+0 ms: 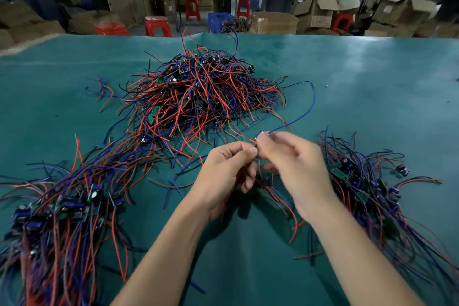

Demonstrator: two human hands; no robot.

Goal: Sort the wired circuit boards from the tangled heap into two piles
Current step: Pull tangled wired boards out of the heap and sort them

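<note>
**One board in hand, between two piles**

At the left lies the left pile, boards side by side with their red and blue wires trailing toward the near edge of the green mat. Behind the middle sits the heap, still large and knotted.

In front of it the left hand curls its fingers and pinches the wires of a single board between thumb and forefinger. The right hand meets it at the same spot; it is blurred, so its fingers seem to be pinching the board end, but I cannot tell for sure. A blue wire arcs up and away from the board, and red leads hang below the hands.

The step in hand looks like freeing and judging this one board. Next it must go to one pile, which calls for pulling its leads clear of the strays under the hands.

At the right lies the right pile, just beside the right wrist. Beyond the mat stand red stools and cardboard boxes.
</note>
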